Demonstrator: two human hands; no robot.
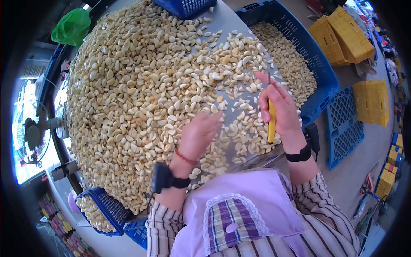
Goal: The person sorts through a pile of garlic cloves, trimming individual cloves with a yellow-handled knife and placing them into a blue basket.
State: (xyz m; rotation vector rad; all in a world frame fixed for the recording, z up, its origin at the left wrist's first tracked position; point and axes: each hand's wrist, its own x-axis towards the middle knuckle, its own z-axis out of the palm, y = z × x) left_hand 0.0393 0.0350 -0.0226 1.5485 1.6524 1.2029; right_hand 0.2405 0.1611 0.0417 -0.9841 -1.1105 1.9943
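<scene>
Peeled garlic cloves (128, 94) lie in a big heap across a metal table, with a looser scatter towards the right edge. My left hand (199, 135) is over the near right side of the heap, its fingers smeared by motion, so whether they hold a clove cannot be made out. In my right hand (280, 105) is a small knife (272, 122) with a yellow handle. Its thin dark blade points away from me, beside my outstretched index finger. Loose cloves lie beneath and to the left of this hand.
A large blue crate (323, 70) of cloves stands right of the table (229, 19). Smaller blue baskets are at the far edge (182, 6) and lower left (113, 210). Yellow crates (342, 36), a blue pallet (344, 124), a green bag (72, 28) and a fan (36, 132) surround it.
</scene>
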